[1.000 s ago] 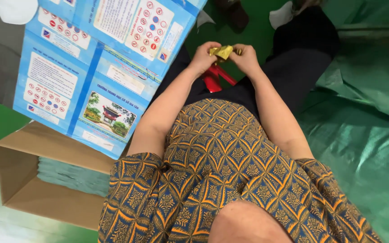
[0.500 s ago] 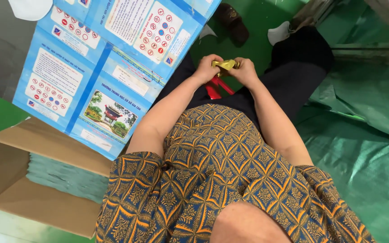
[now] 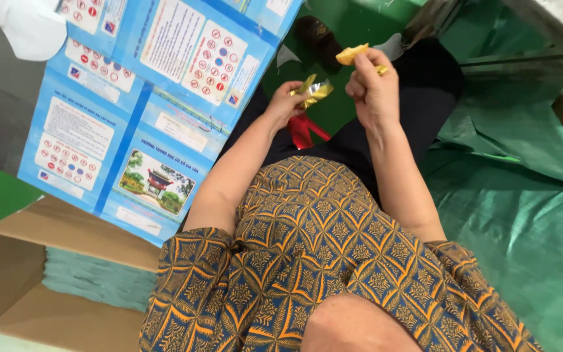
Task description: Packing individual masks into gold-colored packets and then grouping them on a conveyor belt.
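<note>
My left hand (image 3: 286, 102) pinches a crumpled piece of shiny gold foil (image 3: 314, 90) above my lap. My right hand (image 3: 374, 88) is raised a little higher and holds a small folded yellow-gold piece (image 3: 352, 54) between its fingertips. The two hands are apart, with a gap between the foil pieces. A red ribbon-like item (image 3: 304, 130) lies on my dark trousers just below the left hand. I wear a patterned brown and orange top.
A large blue poster board (image 3: 138, 98) with charts and a small picture leans at my left. An open cardboard box (image 3: 21, 274) holding a teal stack (image 3: 92, 280) lies at lower left. Green sheeting (image 3: 522, 215) covers the right side. A white cap (image 3: 27, 26) sits at upper left.
My hands were together on one gold piece over my lap. They have now separated, the right hand lifting away with a yellow piece while the left keeps the foil.
</note>
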